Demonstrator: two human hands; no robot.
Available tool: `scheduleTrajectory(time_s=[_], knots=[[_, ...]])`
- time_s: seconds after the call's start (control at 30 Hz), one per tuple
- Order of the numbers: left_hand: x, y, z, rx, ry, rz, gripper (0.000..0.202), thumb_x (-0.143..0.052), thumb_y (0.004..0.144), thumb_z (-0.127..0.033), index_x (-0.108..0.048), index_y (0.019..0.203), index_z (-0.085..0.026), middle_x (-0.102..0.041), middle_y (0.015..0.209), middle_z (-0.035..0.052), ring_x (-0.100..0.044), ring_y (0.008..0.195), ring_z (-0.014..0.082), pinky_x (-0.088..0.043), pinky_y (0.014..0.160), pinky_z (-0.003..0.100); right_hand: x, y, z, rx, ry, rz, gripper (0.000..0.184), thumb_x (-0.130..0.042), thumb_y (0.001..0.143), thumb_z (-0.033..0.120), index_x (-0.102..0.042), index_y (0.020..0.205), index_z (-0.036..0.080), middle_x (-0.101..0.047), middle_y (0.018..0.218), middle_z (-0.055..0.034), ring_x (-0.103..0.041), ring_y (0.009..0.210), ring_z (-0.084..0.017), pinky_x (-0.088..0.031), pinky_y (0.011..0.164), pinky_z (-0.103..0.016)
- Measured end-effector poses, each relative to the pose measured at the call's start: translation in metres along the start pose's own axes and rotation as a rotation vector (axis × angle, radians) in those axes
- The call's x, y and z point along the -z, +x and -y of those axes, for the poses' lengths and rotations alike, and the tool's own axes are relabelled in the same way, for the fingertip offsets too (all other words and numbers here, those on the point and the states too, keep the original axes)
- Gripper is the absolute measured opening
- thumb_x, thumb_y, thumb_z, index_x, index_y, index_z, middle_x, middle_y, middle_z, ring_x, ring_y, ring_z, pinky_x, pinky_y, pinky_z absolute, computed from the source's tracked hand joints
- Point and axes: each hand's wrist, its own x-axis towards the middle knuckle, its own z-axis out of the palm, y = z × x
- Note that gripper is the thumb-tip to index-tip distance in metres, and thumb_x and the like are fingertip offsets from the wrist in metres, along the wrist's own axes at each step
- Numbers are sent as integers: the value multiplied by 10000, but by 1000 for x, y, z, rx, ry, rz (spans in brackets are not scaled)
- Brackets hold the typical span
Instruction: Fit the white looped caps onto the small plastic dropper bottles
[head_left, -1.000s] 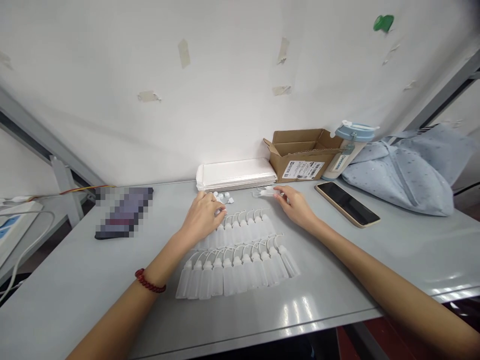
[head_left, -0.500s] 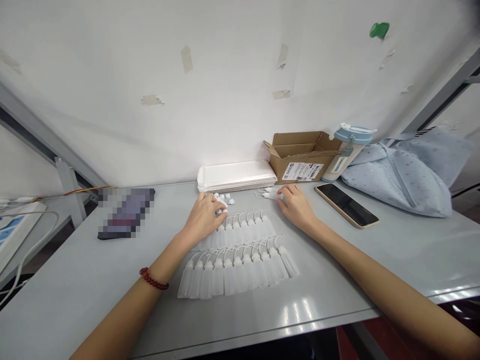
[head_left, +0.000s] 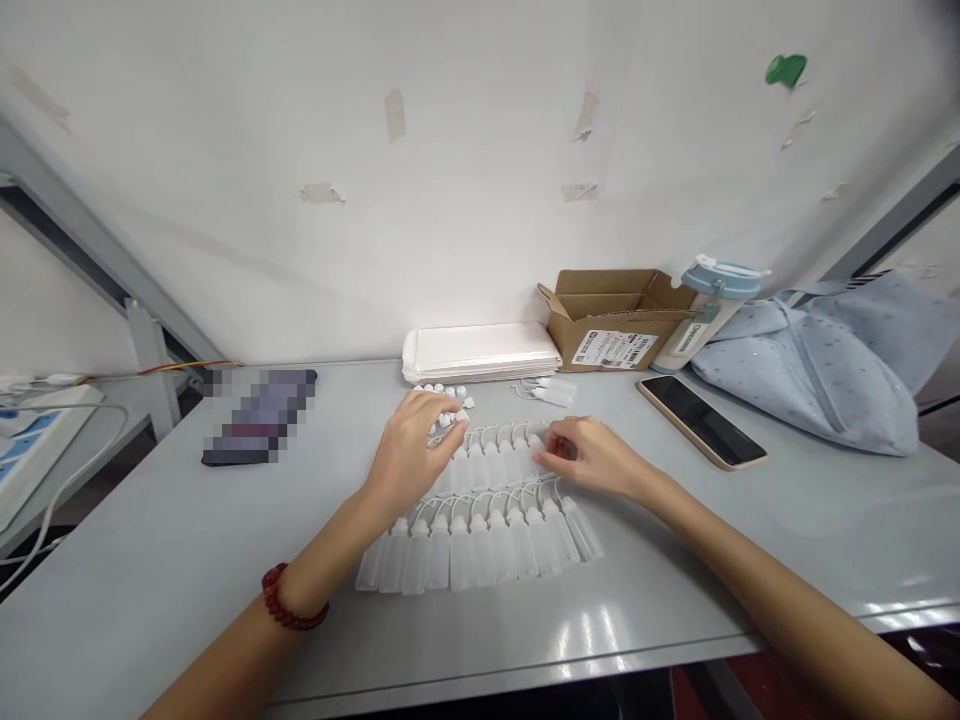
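Between the thumb and forefinger of my left hand [head_left: 415,445], a small white cap [head_left: 462,417] is pinched. Several more white caps [head_left: 442,391] lie loose just beyond that hand. My right hand [head_left: 585,453] is closed at the right end of the back row, its thumb and fingertips on a translucent squeeze bottle [head_left: 534,452] with a thin tube. The other bottles of that row [head_left: 491,465] lie side by side, partly behind my left hand. Nearer me is a front row of similar bottles [head_left: 480,550], tubes pointing away. A few loose bottles [head_left: 556,391] lie behind my right hand.
A stack of flat white boxes [head_left: 480,350] and an open cardboard box [head_left: 615,335] stand against the wall. To the right are a tumbler [head_left: 701,320], a phone [head_left: 701,420] and a light blue bag [head_left: 810,370]. A blurred dark item [head_left: 262,415] lies on the left.
My right hand has come nearer to me, from the loose bottles to the back row's right end. My left hand has shifted slightly and shows the cap more clearly. The view has moved a little.
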Motion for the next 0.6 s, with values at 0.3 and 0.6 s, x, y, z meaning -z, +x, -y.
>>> scheduleTrajectory(time_s=[0.3, 0.6], knots=[[-2, -9, -17, 66, -101, 24, 82, -566, 825, -214, -616, 887, -196, -658, 858, 28, -591, 839, 187, -472, 693, 292, -7, 6, -8, -118, 1, -57, 243, -522, 771, 307, -463, 571, 182, -528, 548, 6, -436, 513, -124, -283, 499, -250], [1, -6, -29, 349, -340, 269, 151, -584, 823, -312, -657, 909, -211, -666, 916, 17, -579, 840, 181, -448, 728, 293, 2, -3, 9, -71, 756, -30, 242, -520, 798, 373, -556, 692, 159, -513, 640, 6, -442, 569, -118, -328, 538, -245]])
